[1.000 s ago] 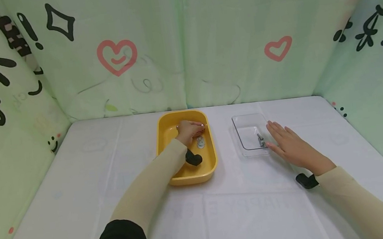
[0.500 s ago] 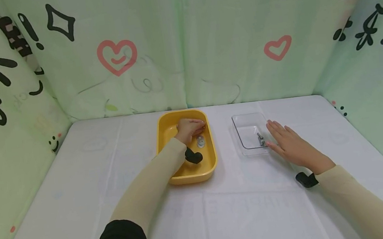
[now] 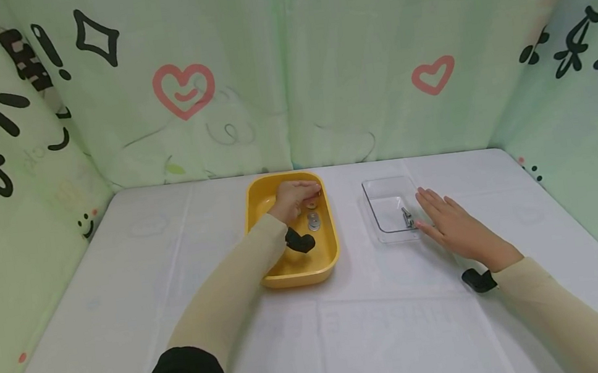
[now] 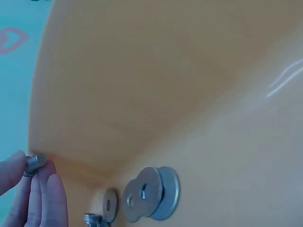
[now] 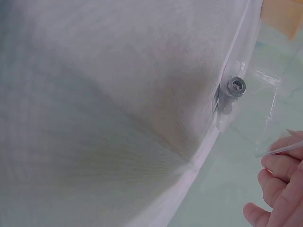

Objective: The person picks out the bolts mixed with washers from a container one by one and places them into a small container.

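Observation:
In the left wrist view my left hand (image 4: 40, 201) pinches a short metal bolt (image 4: 35, 164) between thumb and fingers. That hand (image 3: 294, 201) is over the far part of the yellow tray (image 3: 299, 280). Flat metal washers (image 4: 150, 191) lie overlapping on the tray's floor, a smaller washer (image 4: 110, 205) beside them. A socket-head bolt (image 4: 93, 219) shows at the lower edge of that view. My right hand (image 3: 458, 229), fingers straight, is at the right side of a clear plastic box (image 3: 392, 238). Bolts (image 3: 407, 218) lie inside the box, one showing a hex-socket head (image 5: 236, 86).
A white cloth (image 3: 385, 338) covers the table under both containers. Green patterned curtains (image 3: 287, 88) stand along the back and both sides of the table. The yellow tray is left of the clear box, with a gap of cloth between them.
My left hand has risen slightly and shifted toward the tray's far end, uncovering a washer under the fingers. The right hand and the clear box have stayed in place.

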`<action>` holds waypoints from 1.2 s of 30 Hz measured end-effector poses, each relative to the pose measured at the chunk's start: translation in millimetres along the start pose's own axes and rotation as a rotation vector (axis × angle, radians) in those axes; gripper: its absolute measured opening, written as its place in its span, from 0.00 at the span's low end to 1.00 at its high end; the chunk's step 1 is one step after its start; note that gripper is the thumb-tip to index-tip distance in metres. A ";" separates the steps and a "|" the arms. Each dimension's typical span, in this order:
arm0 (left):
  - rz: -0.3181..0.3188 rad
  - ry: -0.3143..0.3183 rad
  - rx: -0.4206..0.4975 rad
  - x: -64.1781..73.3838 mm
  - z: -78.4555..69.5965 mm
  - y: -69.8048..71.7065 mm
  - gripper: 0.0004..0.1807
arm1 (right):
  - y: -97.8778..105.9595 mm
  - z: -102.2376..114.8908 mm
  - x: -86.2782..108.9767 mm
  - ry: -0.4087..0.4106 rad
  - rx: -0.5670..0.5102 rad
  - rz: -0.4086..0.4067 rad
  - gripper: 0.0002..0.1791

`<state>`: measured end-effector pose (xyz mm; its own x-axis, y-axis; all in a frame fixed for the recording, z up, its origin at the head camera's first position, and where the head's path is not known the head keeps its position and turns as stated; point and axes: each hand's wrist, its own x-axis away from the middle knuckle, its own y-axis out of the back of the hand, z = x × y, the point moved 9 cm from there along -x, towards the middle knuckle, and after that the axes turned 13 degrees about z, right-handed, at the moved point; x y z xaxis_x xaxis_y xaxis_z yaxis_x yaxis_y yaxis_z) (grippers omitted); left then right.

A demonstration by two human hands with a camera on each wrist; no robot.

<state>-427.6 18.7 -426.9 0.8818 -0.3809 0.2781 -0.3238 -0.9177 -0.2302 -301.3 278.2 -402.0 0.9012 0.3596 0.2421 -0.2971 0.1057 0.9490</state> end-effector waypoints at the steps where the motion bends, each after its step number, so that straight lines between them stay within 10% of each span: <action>1: 0.002 -0.005 0.005 0.5 -1.6 0.0 0.16 | 0.0 0.1 0.0 0.001 -0.001 -0.001 0.40; 25: 0.100 -0.072 -0.154 13.0 -48.4 -12.0 0.16 | 0.3 1.6 -0.1 -0.009 0.002 0.002 0.39; 36: 0.162 -0.098 -0.174 16.9 -61.0 -38.7 0.18 | 0.5 0.9 -0.7 0.001 0.012 -0.011 0.39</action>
<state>-421.1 40.9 -356.4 0.8397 -0.5199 0.1572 -0.5104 -0.8542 -0.0986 -301.8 277.1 -401.5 0.9040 0.3597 0.2311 -0.2830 0.0984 0.9540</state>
